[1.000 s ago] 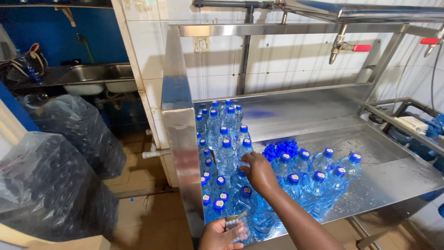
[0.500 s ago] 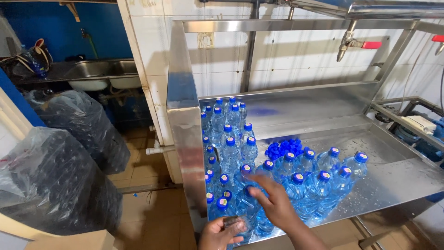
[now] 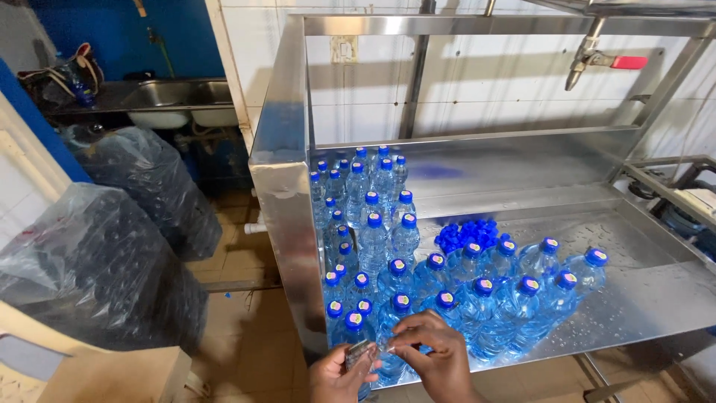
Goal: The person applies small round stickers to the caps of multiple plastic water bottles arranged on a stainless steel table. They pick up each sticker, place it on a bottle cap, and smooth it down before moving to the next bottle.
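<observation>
At the near edge of the frame the left hand (image 3: 339, 373) and the right hand (image 3: 432, 354) are meeting over the front row of bottles, both pinching a small clear piece (image 3: 365, 349), seemingly a film or seal; what it is exactly is too small to tell. It is sitting between the fingertips, just above the nearest capped water bottle (image 3: 353, 328) at the front left corner of the steel table (image 3: 656, 298). Around the hands, filled bottles with blue caps (image 3: 477, 298) are standing upright in a crowd along the wet table's front and left side, so filling and capping are looking done for these; whether any are already wearing a seal cannot be judged. Behind them a loose heap of blue caps (image 3: 468, 233) is lying on the table. Farther back, a tap with a red handle (image 3: 604, 60) is hanging from the frame. To the left, on the floor, bulging clear plastic sacks (image 3: 97, 276) are resting beside a sink (image 3: 179, 97).
</observation>
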